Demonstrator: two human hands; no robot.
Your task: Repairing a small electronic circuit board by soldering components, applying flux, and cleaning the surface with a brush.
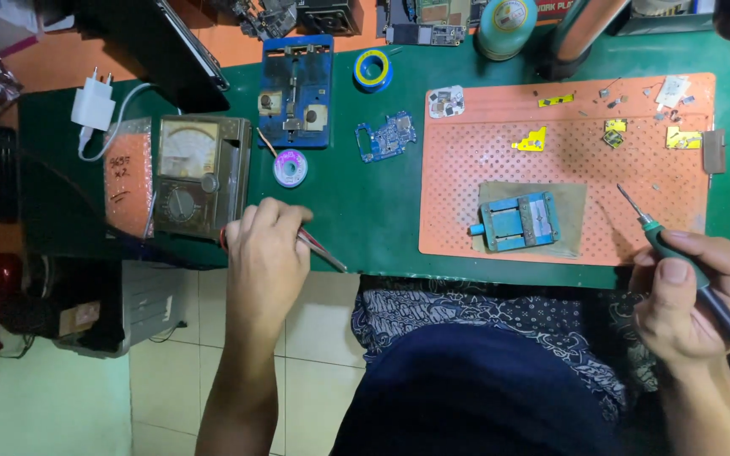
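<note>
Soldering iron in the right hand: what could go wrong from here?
The soldering iron in the right hand points its tip over the orange mat; a slip could scorch it. The left hand holds tweezers at the table edge, where they could drop. Tiny loose parts could scatter if brushed.

An orange perforated mat (635, 228) lies right on the dark green table (382, 219), bearing a blue vise (520, 221) and yellow pieces (531, 141). Far left sits a white charger (93, 105); near, patterned navy cloth (500, 312).
</note>
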